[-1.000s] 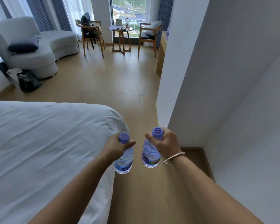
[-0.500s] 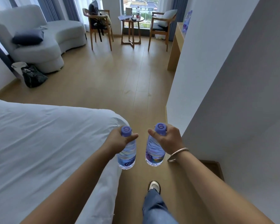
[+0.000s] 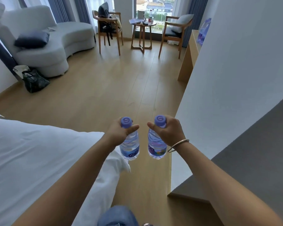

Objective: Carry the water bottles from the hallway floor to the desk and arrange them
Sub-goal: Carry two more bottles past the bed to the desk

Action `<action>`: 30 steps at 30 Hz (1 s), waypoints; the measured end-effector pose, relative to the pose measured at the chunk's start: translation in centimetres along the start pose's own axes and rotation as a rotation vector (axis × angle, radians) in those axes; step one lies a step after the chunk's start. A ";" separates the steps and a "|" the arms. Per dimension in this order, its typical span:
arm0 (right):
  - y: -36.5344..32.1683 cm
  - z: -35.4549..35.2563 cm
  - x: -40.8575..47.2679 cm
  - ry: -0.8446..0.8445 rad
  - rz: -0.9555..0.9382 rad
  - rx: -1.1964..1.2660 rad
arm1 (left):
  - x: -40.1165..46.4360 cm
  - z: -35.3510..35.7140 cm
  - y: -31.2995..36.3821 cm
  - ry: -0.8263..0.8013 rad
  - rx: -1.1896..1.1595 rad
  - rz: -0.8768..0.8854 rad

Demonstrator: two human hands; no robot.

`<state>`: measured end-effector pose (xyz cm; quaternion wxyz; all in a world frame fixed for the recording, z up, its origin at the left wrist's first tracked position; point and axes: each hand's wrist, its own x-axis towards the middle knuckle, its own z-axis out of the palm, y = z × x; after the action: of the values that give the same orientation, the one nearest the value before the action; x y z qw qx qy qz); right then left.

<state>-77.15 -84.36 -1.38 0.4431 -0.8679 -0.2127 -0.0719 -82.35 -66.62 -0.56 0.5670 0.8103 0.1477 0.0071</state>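
Bedding (image 3: 31, 152), white and rumpled, fills the space to the left of the left hand (image 3: 119, 131) and runs under that forearm. Far beyond the same hand, up and to the left, a pale curved sofa (image 3: 55, 41) carries a dark cushion (image 3: 32, 39), and a dark bag (image 3: 34, 80) sits on the floor just in front of the sofa's near end.

The left hand is wrapped around the neck of a water bottle (image 3: 130, 147), thumb pressed across just under the purple cap; the bottle hangs upright below the fist, above the wooden floor (image 3: 104, 88) and beside the corner of the bed. Just to its right, near but not touching, a second water bottle (image 3: 156, 147) hangs the same way from the right hand (image 3: 168, 132), whose fingers close around its neck below a matching purple cap. A thin metal bangle (image 3: 178, 145) circles the right wrist.

Straight ahead of both hands, well apart from them, a small round table (image 3: 143, 28) stands by the window between two wooden chairs, with small items on top that are too blurred to tell. To the right of the right hand a white wall (image 3: 235, 70) rises close by. Beyond its far edge the end of a wooden desk (image 3: 189, 59) shows, with another bottle (image 3: 203, 31) standing on it. Below the hands, a knee in blue jeans (image 3: 118, 216) shows at the bottom edge.
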 end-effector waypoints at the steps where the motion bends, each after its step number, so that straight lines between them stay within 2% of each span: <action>1: 0.7 0.1 1.4 -0.009 0.009 0.005 | 1.6 0.1 0.3 0.005 0.002 0.005; 10: 6.5 3.0 16.0 -0.039 0.140 0.077 | 18.7 0.6 2.3 -0.034 -0.033 0.029; 22: 12.3 4.1 38.7 0.197 0.267 0.104 | 44.7 0.0 7.4 -0.204 -0.051 0.070; 30: 19.1 3.9 49.9 0.212 0.321 0.083 | 57.3 2.4 8.8 -0.262 -0.052 0.020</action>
<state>-24.20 -75.86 -2.22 0.5041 -0.8593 -0.0266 -0.0824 -25.12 -57.43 -2.24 0.6019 0.7909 0.0644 -0.0893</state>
